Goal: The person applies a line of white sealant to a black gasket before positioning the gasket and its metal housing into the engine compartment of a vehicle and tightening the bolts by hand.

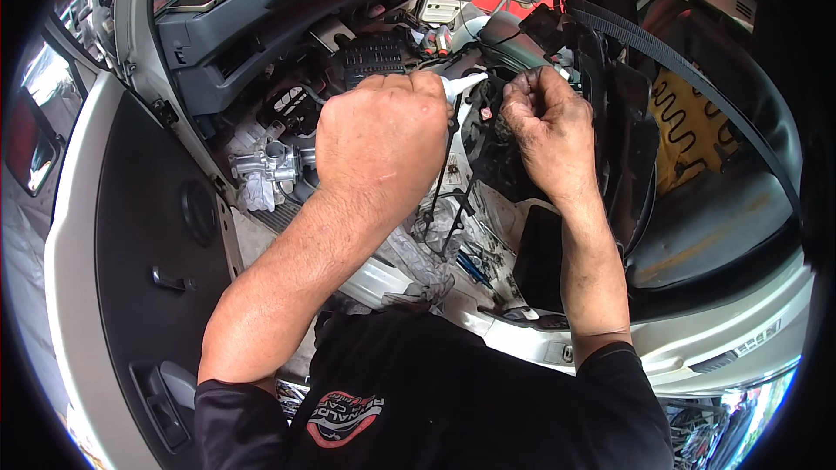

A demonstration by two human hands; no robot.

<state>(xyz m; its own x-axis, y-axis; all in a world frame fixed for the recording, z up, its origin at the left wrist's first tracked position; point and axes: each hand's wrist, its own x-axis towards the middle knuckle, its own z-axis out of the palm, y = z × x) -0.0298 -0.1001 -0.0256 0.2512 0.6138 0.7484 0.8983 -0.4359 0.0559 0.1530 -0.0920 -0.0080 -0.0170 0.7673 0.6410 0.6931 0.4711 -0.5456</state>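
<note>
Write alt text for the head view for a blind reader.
A person's left hand grips a white-nozzled container, its tip pointing toward their right hand, inside a vehicle cab. A silver metal part lies at left, below a grey dashboard; a black seat is at right.

Two bare hands are counted: left hand [383, 129], right hand [555, 128]. One white nozzle [471, 81] is seen, plus one thin black gasket-like frame [446, 165]. One silver metal housing [277, 164] is noted. On the door panel [122, 200], one window crank [174, 279] and one round speaker cover [198, 211] are tallied. One seat belt [688, 70] and one side mirror [37, 152] are recorded. Exposed seat springs [670, 113]: several seen, exact number cannot be told.
</note>
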